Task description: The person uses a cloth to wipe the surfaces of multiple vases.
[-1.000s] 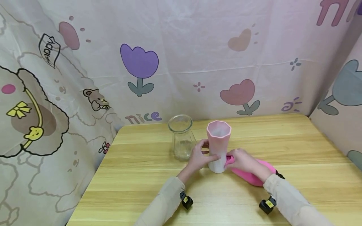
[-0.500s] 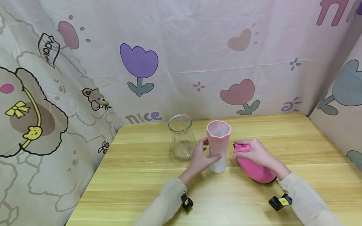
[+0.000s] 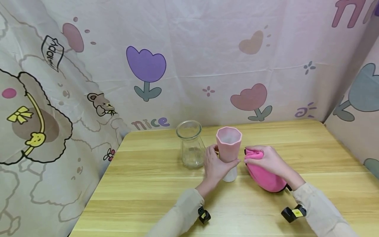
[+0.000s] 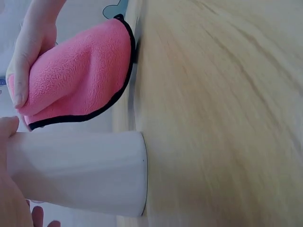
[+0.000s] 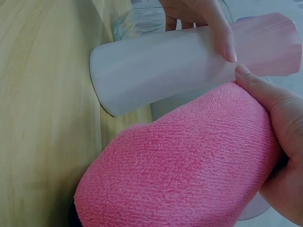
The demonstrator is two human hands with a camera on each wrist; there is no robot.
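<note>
A tall vase (image 3: pixel 229 149), pink at its faceted rim and fading to white below, stands upright on the table. My left hand (image 3: pixel 215 166) grips it around the middle, thumb across the near side and fingers behind. Just right of the vase, my right hand (image 3: pixel 269 160) pinches a bunched pink cloth (image 3: pixel 267 177) with black edging. The cloth hangs down from the fingers, its fuzzy texture plain in the right wrist view. In the left wrist view the cloth (image 4: pixel 85 71) is beside the white lower part of the vase (image 4: pixel 80 170), with a small gap between them.
A clear glass vase (image 3: pixel 190 148) with a wide rim stands close to the left of the pink one, near my left fingers. The wooden table (image 3: pixel 142 184) ends at a printed fabric backdrop (image 3: pixel 189 65) behind and at the sides.
My right hand has drawn the cloth off the vase's lower right side, moving up and to the right. The left hand has shifted slightly higher and to the right on the vase.
</note>
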